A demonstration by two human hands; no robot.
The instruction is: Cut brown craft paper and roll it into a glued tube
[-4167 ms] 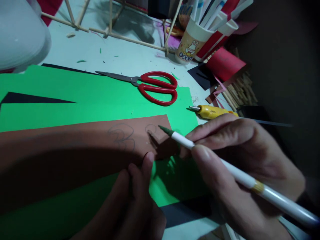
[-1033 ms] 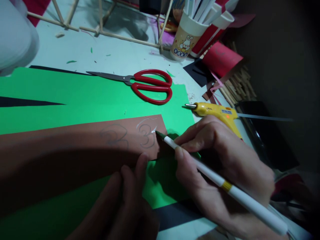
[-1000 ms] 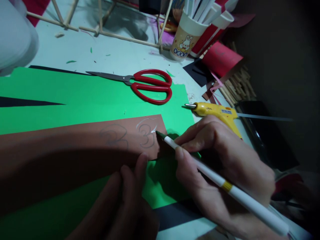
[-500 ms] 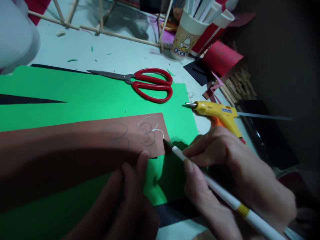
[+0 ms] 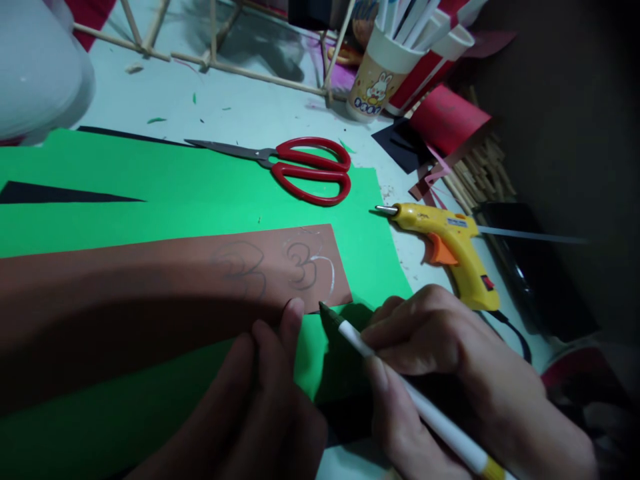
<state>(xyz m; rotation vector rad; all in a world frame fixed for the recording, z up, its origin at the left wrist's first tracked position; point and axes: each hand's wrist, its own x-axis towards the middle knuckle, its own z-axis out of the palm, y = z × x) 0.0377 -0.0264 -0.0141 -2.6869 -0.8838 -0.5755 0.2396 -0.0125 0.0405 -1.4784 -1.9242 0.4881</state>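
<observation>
- Pale worktop (image 5: 240, 107), cluttered w/ craft bits; dim light, esp. lower left.
- Green paper sheet (image 5: 175, 193) spread flat on it; brown paper strip (image 5: 150, 280) lying across the green, right end near centre.
- Left hand (image 5: 260, 407): fingertips pressing down on strip's lower edge, pinning it; nothing gripped.
- Right hand (image 5: 450, 373): clenched round white pen (image 5: 400, 393) in a writing grip; dark tip just off strip's lower right corner, over the green, prob. not touching the brown.
- Done so far, judging by marks: two pencil-like scalloped outlines on strip — one at left (image 5: 240, 267), one at right (image 5: 303, 265) — plus a curved whitish line (image 5: 330, 273) round right one's outer side.
- Left to do, seemingly: left outline has no whitish line; nothing cut out — strip whole.
- Red scissors (image 5: 305, 170) lying closed on green's far edge, untouched.
- Yellow glue gun (image 5: 445, 240) on its side, right of the green, near right hand but apart.
- Paper cup (image 5: 375, 80) w/ pens, stick frame (image 5: 220, 60) and paper scraps at far side.
</observation>
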